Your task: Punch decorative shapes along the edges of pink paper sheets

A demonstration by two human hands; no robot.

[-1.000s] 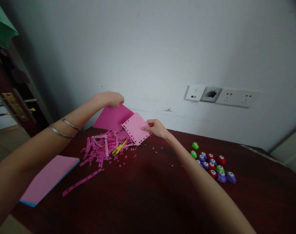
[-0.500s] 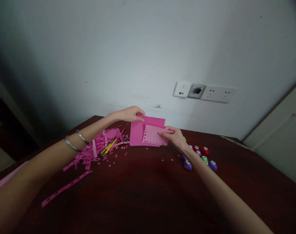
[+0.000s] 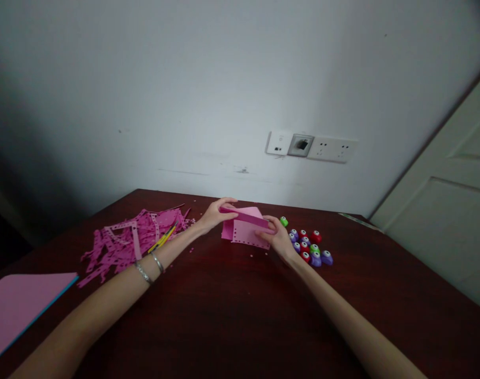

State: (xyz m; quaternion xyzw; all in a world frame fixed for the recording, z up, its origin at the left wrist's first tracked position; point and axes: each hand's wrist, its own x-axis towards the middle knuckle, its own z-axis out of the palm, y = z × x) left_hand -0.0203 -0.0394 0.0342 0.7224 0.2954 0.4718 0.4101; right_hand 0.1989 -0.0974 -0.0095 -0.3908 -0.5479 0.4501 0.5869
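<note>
The left hand [image 3: 221, 212] is closed on the left end of a darker pink sheet [image 3: 246, 217], its thumb on the near side and its fingers over the top, leaving only the thickness of the paper between them. The right hand [image 3: 276, 234] is closed in a pinch at the right edge of a pale pink sheet [image 3: 248, 233], thumb on the near face, and the darker sheet's right end meets its fingers too. Both sheets are between the hands, toward the far side of the dark red-brown counter [image 3: 240, 316], near its middle. A band of the darker sheet slants across the front of the pale one, and more of it shows behind at the lower left; small holes run along the pale sheet's left and near edges. To the left lies a tangled heap of punched pink strips [image 3: 123, 245], with a yellow cutter [image 3: 163, 238] at its right side and tiny pink scraps [image 3: 191, 250] scattered about. At the near left is a stack of paper [image 3: 25, 305], pink on top with blue beneath. Just right of the right hand sits a cluster of red, purple and green knobs [image 3: 305, 246], each with a white top.
</note>
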